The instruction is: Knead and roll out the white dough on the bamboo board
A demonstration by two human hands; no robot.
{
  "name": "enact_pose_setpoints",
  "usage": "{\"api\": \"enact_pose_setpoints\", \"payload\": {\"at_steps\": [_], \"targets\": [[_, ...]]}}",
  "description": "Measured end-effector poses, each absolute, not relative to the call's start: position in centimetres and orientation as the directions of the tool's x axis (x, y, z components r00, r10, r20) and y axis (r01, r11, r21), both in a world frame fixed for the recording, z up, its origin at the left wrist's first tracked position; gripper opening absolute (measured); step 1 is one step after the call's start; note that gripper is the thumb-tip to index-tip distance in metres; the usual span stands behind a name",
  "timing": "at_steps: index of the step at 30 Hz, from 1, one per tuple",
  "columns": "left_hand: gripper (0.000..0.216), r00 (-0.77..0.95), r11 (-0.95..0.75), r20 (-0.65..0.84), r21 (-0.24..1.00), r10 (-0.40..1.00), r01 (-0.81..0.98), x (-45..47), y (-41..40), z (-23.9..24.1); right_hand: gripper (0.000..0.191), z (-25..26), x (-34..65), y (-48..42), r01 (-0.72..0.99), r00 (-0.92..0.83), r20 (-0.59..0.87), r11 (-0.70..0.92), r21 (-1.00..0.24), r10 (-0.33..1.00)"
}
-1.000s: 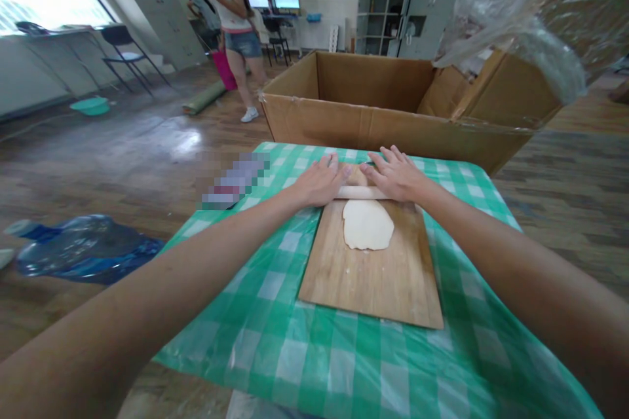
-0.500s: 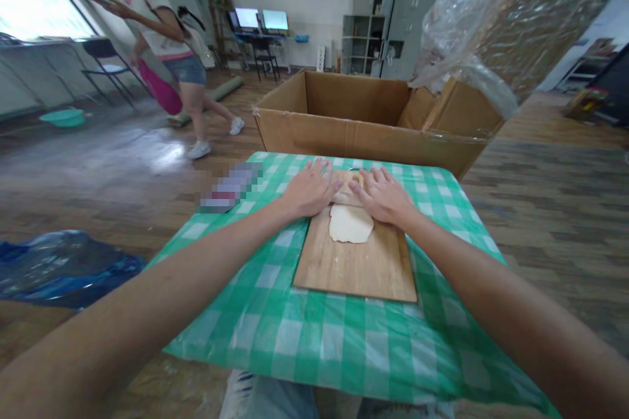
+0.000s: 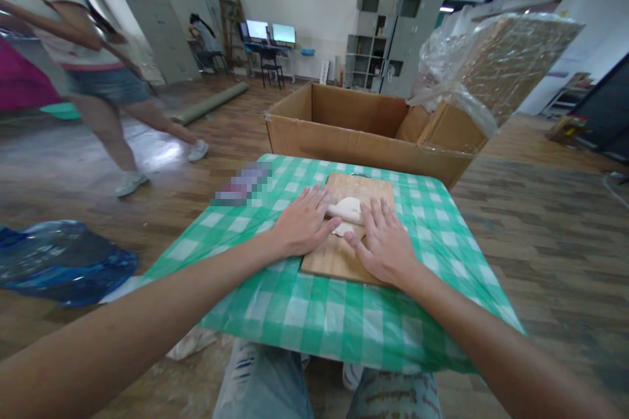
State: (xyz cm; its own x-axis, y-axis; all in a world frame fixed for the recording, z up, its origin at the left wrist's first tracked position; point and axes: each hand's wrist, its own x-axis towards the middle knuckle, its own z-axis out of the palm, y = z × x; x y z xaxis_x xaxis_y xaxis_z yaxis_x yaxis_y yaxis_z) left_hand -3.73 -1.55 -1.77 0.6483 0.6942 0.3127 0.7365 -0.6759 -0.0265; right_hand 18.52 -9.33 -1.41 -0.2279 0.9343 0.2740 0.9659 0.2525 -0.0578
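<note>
Two flat hands press down on a rolling pin [image 3: 344, 211] that lies across a piece of pale dough [image 3: 348, 207] on the wooden board [image 3: 366, 186]. The left hand [image 3: 302, 226] has its fingers spread, palm over the pin's left end at the board's left edge. The right hand [image 3: 386, 245] is likewise spread over the right end. The board sits near the far edge of the desk [image 3: 344, 314], which wears a green checked cloth. Beyond that edge stands an open cardboard box [image 3: 344, 137].
</note>
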Motion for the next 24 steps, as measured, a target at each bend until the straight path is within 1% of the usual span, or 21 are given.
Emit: {"api": "enact_pose_setpoints", "payload": {"at_steps": [5, 8, 13, 19, 24], "targets": [[0.070, 0.661, -0.684, 0.256, 0.001, 0.705, 0.730, -2.9, 1.5, -2.2, 0.092, -0.3, 19.3, -6.8, 0.959, -0.254, 0.196, 0.273, -0.079, 0.947], [0.072, 0.661, -0.676, 0.208, 0.003, 0.722, 0.737, -2.2, 3.5, -2.3, 0.089, 0.3, 20.2, -4.3, 0.951, -0.277, 0.153, 0.294, -0.098, 0.948], [0.073, 0.604, -0.616, 0.186, 0.007, 0.775, 0.788, -0.9, 6.0, -2.3, 0.082, 0.3, 21.7, -0.5, 0.936, -0.333, 0.102, 0.342, -0.088, 0.937], [0.077, 0.590, -0.599, 0.171, 0.004, 0.789, 0.801, 0.3, 9.1, -2.2, 0.095, -0.1, 22.8, 3.0, 0.961, -0.260, 0.063, 0.264, -0.084, 0.964], [0.073, 0.599, -0.602, 0.111, -0.017, 0.793, 0.799, 1.1, 11.3, -1.8, 0.097, -0.7, 23.5, 5.6, 0.972, -0.190, 0.070, 0.197, -0.124, 0.979]]}}
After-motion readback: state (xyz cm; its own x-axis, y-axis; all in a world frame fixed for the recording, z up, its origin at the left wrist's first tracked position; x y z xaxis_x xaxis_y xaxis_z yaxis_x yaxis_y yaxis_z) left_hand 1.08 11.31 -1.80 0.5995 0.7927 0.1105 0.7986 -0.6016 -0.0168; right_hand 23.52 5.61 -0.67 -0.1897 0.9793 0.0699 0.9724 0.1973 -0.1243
